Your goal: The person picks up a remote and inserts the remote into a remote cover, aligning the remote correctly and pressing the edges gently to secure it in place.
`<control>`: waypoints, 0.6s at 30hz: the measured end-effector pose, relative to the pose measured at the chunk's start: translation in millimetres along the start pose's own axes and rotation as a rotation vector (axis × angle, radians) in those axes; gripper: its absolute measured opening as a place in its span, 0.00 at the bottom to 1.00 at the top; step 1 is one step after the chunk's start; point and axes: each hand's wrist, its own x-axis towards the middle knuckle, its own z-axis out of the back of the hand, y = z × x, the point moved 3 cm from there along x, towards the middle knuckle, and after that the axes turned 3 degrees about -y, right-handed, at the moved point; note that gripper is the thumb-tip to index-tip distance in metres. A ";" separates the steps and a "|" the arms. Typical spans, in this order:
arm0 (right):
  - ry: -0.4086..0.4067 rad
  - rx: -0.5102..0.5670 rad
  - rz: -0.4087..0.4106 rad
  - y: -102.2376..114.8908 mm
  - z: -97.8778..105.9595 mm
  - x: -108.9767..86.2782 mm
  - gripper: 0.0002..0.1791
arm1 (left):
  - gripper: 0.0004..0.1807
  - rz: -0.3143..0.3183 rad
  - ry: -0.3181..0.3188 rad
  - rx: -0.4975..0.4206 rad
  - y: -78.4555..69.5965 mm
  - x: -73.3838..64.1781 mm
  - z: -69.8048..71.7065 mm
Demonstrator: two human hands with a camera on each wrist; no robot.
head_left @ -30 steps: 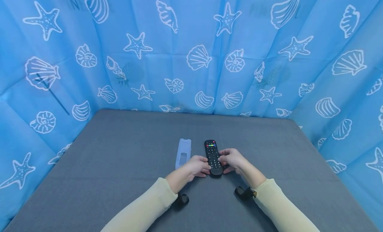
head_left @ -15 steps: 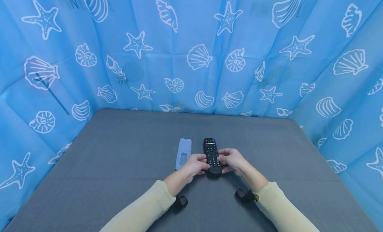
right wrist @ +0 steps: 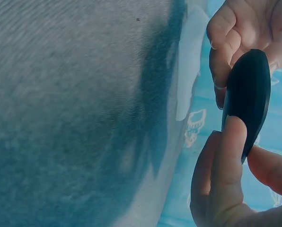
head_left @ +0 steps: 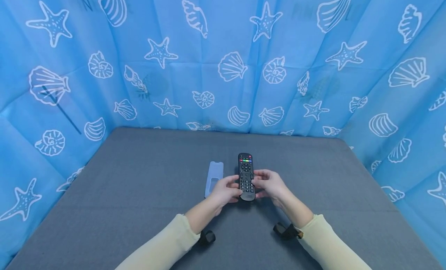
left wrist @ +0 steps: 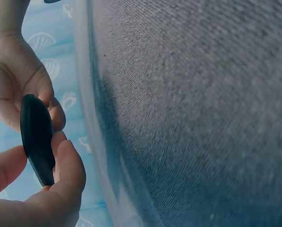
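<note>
A black remote control (head_left: 246, 177) with colored buttons near its top is held between both hands, raised off the table. My left hand (head_left: 224, 192) grips its left edge, thumb on the front near the lower end. On the opposite edge my right hand (head_left: 273, 185) pinches it with thumb in front and fingers behind. Both wrist views show the remote's end (left wrist: 36, 137) edge-on, with thumb and fingers on either side. A pale blue translucent remote cover (head_left: 214, 175) lies on the table left of the remote, partly hidden by my left hand.
A grey cloth-covered table (head_left: 153, 165) spreads beneath the hands. Behind and at both sides hangs a blue curtain (head_left: 195, 76) with white shell and starfish prints. Black wrist-worn devices (head_left: 287, 231) sit under the sleeve cuffs.
The remote has risen off the table and tilted up to face the head camera more, with both hands holding it throughout. The cover has stayed in place.
</note>
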 end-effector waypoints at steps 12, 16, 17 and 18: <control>0.017 0.030 0.026 9.6 -1.4 -2.5 0.23 | 0.31 -0.036 0.003 -0.017 -7.9 -8.8 7.4; 0.019 0.048 0.028 12.6 -2.1 -3.2 0.23 | 0.31 -0.050 -0.001 -0.007 -9.6 -10.2 9.8; 0.019 0.053 0.029 13.5 -2.2 -3.7 0.24 | 0.31 -0.053 -0.004 0.000 -10.0 -10.2 10.6; 0.018 0.055 0.032 14.6 -2.4 -4.2 0.24 | 0.31 -0.054 -0.006 0.004 -10.5 -10.3 11.3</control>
